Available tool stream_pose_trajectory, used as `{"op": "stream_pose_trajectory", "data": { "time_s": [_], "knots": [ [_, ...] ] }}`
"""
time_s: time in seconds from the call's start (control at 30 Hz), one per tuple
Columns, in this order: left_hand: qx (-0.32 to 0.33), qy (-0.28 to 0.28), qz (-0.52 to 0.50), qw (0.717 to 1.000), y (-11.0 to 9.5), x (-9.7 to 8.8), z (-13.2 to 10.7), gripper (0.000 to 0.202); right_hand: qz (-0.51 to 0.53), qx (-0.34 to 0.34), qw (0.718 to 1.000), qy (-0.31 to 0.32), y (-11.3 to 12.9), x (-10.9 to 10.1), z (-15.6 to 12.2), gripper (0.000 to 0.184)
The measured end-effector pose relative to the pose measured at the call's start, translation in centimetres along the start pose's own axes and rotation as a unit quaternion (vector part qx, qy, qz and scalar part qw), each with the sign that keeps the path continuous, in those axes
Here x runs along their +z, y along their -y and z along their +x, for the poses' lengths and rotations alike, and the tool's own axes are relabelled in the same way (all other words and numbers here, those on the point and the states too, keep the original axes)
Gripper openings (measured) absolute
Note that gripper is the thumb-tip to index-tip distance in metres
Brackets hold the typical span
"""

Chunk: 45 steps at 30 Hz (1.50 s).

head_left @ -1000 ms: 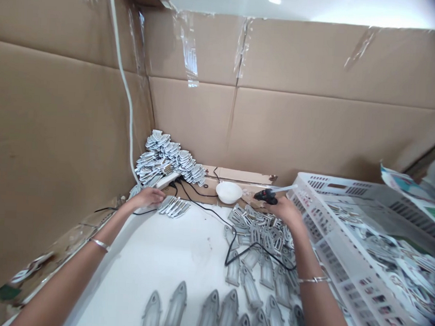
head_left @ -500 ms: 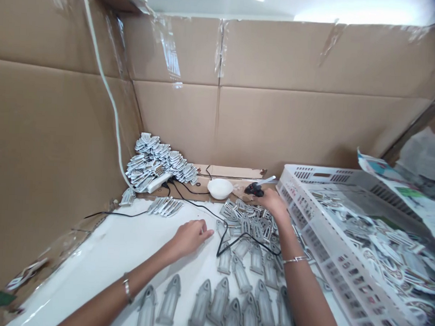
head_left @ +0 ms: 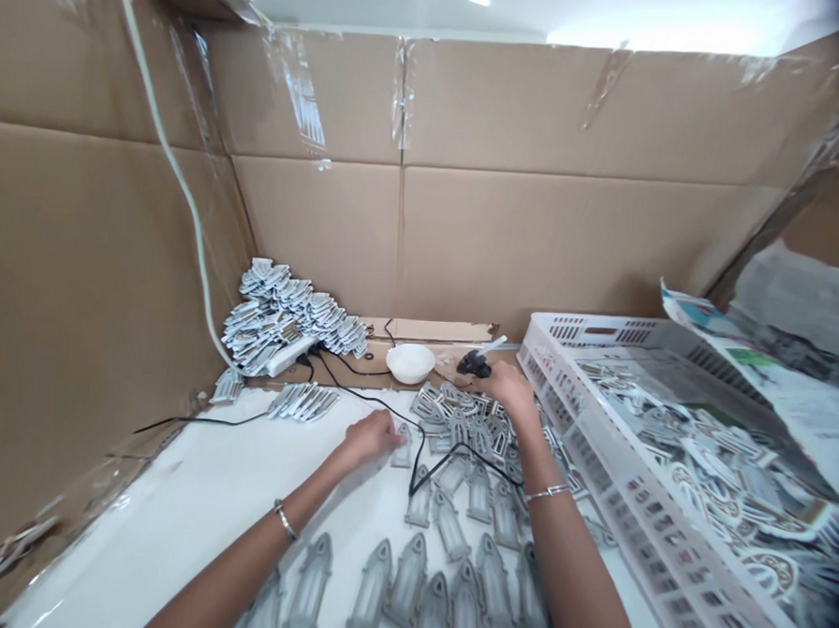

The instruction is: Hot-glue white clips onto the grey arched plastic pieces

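Observation:
My right hand [head_left: 510,394] is shut on the grip of a black hot glue gun [head_left: 474,363], with a white glue stick poking out behind it. It hovers over a jumbled heap of grey arched cut-out pieces [head_left: 462,429]. My left hand [head_left: 372,435] lies low on the white table [head_left: 204,518], its fingertips right beside a single small grey arched piece [head_left: 402,446]. I see nothing held in it. Rows of larger grey arched pieces [head_left: 369,593] lie spread out below my forearms.
A white bowl [head_left: 409,362] and a white power strip [head_left: 289,357] sit at the back, by a stack of white printed pieces [head_left: 282,316]. A black cable [head_left: 415,473] crosses the grey pieces. A white slotted crate [head_left: 566,331] full of printed pieces stands to the right. Cardboard walls [head_left: 508,244] surround the table.
My left hand has come forward from the back of the table, near the power strip, to the single grey piece. My right hand stays on the glue gun. The view has drifted slightly.

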<state>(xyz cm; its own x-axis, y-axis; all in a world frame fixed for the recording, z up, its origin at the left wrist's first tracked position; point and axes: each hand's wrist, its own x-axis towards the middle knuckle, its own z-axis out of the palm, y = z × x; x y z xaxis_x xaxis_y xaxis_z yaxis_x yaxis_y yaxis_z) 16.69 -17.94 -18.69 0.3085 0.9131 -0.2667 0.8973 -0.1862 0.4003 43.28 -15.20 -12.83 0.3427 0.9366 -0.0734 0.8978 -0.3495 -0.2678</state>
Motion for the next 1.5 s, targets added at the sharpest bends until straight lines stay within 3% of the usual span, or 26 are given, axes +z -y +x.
{"op": "stream_pose_trajectory", "data": {
  "time_s": [0.17,0.27,0.37,0.53,0.63,0.7,0.77,0.87,1.0,1.23,1.4,1.5],
  "knots": [
    [-0.029,-0.01,-0.009,0.999,2.6,-1.4,-0.8,0.028,-0.009,0.009,1.0,0.007,-0.1,0.4,0.1,0.053],
    [-0.036,-0.019,-0.023,0.999,2.4,-1.2,-1.3,0.045,-0.016,0.002,1.0,0.011,0.0,0.8,-0.1,0.047],
    [-0.034,-0.023,-0.032,0.999,1.8,-0.6,-1.1,0.044,-0.03,0.003,1.0,0.003,-0.1,0.7,-0.4,0.041],
    [-0.01,0.006,-0.083,0.996,2.8,-0.5,-0.3,0.034,-0.045,0.017,0.998,-0.031,0.0,-0.9,-1.2,0.037],
    [0.022,0.034,-0.143,0.989,3.7,-1.5,-0.6,0.037,-0.032,0.008,0.998,-0.054,1.0,-2.3,-2.1,0.039],
    [0.061,0.033,-0.224,0.972,3.5,-3.1,-1.1,0.042,0.012,-0.021,0.997,-0.077,1.9,-3.1,-3.0,0.039],
    [0.111,0.011,-0.335,0.936,2.5,-5.3,-1.8,0.047,0.097,-0.087,0.984,-0.121,3.0,-3.7,-4.1,0.037],
    [0.165,-0.042,-0.447,0.878,0.4,-9.1,-2.8,0.047,0.225,-0.193,0.934,-0.201,4.4,-4.5,-5.9,0.032],
    [0.205,-0.114,-0.501,0.833,-1.6,-12.5,-4.2,0.051,0.295,-0.262,0.885,-0.247,5.8,-5.4,-8.1,0.021],
    [0.241,-0.13,-0.521,0.808,-1.9,-13.5,-5.2,0.049,0.283,-0.408,0.827,-0.264,6.6,-5.7,-10.0,0.004],
    [0.25,-0.121,-0.524,0.805,-1.6,-13.5,-5.1,0.046,0.231,-0.436,0.825,-0.277,6.5,-5.2,-10.0,0.012],
    [0.253,-0.122,-0.523,0.805,-1.7,-13.5,-5.0,0.046,0.215,-0.44,0.827,-0.276,6.4,-5.1,-10.0,0.008]
  ]
}}
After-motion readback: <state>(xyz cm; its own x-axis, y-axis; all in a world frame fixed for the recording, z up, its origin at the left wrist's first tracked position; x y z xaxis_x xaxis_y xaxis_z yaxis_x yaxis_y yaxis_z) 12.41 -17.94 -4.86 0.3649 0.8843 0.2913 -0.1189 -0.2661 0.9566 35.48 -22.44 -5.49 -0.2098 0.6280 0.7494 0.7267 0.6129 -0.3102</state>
